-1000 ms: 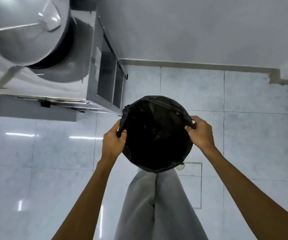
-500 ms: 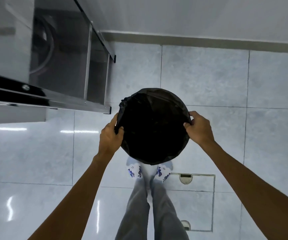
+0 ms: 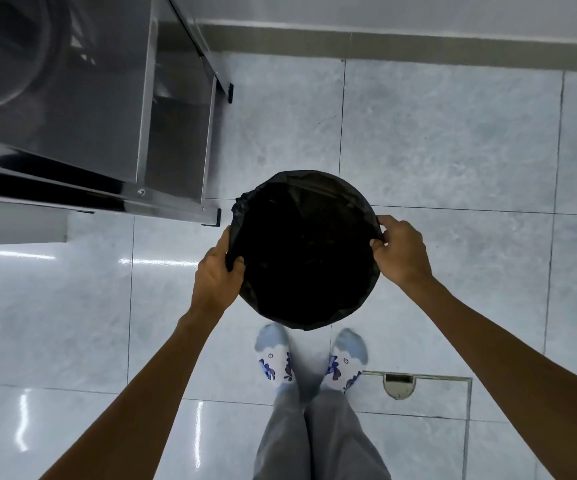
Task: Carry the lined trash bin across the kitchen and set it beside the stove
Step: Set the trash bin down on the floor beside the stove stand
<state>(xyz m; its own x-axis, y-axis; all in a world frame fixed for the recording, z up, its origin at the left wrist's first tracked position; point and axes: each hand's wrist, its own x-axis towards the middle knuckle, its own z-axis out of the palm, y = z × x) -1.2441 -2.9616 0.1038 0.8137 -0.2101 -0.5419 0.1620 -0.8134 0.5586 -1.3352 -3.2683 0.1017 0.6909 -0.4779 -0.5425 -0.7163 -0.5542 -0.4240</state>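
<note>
A round trash bin (image 3: pixel 304 251) lined with a black plastic bag fills the middle of the view, seen from straight above. My left hand (image 3: pixel 216 277) grips its left rim, thumb inside over the liner. My right hand (image 3: pixel 401 252) grips the right rim. The bin sits just right of the front corner leg of the stainless steel stove unit (image 3: pixel 82 109). Whether the bin's base touches the floor is hidden by the bin itself.
Glossy pale floor tiles (image 3: pixel 453 140) stretch to the wall's grey skirting (image 3: pixel 384 46) at the top. My feet in patterned socks (image 3: pixel 311 362) stand right behind the bin. A floor hatch with a metal latch (image 3: pixel 399 384) lies to the lower right.
The view has tilted down, bringing my feet fully into sight. The bin in both hands has sunk lower beside the stove's corner leg, and the wok on top has left the view.
</note>
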